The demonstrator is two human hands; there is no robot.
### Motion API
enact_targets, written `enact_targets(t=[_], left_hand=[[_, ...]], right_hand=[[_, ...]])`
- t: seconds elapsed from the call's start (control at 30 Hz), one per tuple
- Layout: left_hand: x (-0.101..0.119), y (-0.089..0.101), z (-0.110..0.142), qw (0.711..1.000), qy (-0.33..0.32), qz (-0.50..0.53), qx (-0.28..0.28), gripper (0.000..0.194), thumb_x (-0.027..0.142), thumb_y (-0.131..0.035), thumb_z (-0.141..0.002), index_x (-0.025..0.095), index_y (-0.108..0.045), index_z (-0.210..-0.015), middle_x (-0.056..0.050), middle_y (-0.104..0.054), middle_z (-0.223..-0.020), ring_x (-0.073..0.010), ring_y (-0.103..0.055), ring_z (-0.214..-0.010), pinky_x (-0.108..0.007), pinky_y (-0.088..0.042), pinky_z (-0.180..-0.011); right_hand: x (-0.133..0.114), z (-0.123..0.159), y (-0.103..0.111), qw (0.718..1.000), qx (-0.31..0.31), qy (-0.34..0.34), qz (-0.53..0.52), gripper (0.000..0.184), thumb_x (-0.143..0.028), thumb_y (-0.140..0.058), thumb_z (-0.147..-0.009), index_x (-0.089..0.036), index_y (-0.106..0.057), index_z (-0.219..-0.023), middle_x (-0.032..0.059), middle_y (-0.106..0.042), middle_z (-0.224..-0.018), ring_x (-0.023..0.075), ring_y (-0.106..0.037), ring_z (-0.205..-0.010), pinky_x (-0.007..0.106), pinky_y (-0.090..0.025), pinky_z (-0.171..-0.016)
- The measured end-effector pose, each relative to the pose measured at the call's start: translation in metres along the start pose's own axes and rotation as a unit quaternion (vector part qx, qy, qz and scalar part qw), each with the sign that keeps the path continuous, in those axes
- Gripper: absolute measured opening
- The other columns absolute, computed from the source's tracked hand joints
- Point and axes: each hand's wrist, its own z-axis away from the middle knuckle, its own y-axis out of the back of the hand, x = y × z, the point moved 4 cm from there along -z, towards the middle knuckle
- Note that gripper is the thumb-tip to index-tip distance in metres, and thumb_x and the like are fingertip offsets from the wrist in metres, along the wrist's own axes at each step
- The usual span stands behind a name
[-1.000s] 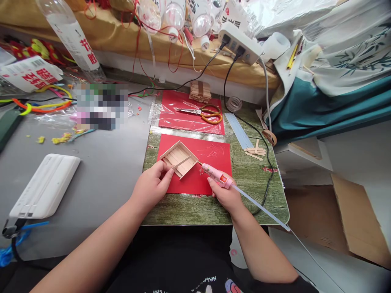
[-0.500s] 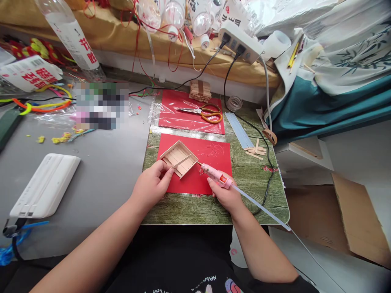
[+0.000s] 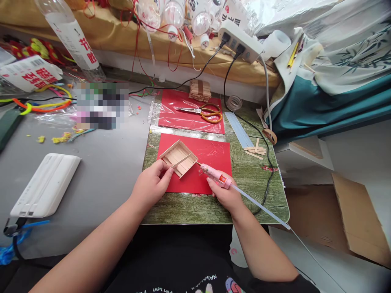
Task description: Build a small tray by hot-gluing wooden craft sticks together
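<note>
We pinch a craft stick (image 3: pixel 182 161), apparently unattached, in our left hand (image 3: pixel 151 183) across the wooden tray (image 3: pixel 175 153), its slatted base and visible walls assembled on the near red sheet (image 3: pixel 192 185); our right hand (image 3: pixel 228 198) closes around the glue gun (image 3: pixel 210 172), and loose sticks (image 3: pixel 255 151) lie unused at right.

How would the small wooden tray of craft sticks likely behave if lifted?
The stick tray would probably feel light, since its slats look thin. It should stay fairly stiff, with upright strips along its edges. Its narrow joints might be fragile if squeezed hard.
</note>
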Motion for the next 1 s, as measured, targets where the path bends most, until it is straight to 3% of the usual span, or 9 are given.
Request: enact_targets(t=[0.37, 0.6, 1.0], left_hand=[[0.000, 0.000, 0.000, 1.000, 0.001, 0.010, 0.001, 0.027, 0.053, -0.055, -0.100, 0.028, -0.062, -0.095, 0.000, -0.079, -0.103, -0.0228, -0.072, -0.090, -0.033, -0.048, -0.072], [0.000, 0.000, -0.001, 1.000, 0.003, 0.009, 0.003, 0.027, 0.053, -0.055, -0.100, 0.028, -0.062, -0.095, 0.000, -0.080, -0.107, -0.0230, -0.072, -0.091, -0.033, -0.049, -0.074], [0.001, 0.000, 0.000, 1.000, 0.003, 0.008, 0.003, 0.030, 0.056, -0.055, -0.102, 0.028, -0.061, -0.093, 0.001, -0.080, -0.108, -0.0234, -0.072, -0.093, -0.033, -0.049, -0.074]], right_hand=[[-0.007, 0.003, 0.000, 1.000, -0.008, 0.003, 0.024, 0.030, -0.052, -0.074, -0.092, -0.023, -0.072, -0.101, 0.0002, -0.058, -0.064, 0.0163, -0.049, -0.053, 0.032, -0.042, -0.050], [-0.007, 0.003, -0.001, 0.999, -0.014, 0.001, 0.030, 0.026, -0.049, -0.074, -0.092, -0.024, -0.071, -0.098, -0.0021, -0.054, -0.063, 0.0151, -0.047, -0.052, 0.031, -0.040, -0.050], [-0.017, 0.006, 0.000, 0.998, -0.021, 0.013, 0.049, 0.028, -0.051, -0.074, -0.090, -0.023, -0.072, -0.091, -0.0004, -0.059, -0.062, 0.0165, -0.050, -0.055, 0.031, -0.041, -0.053]])
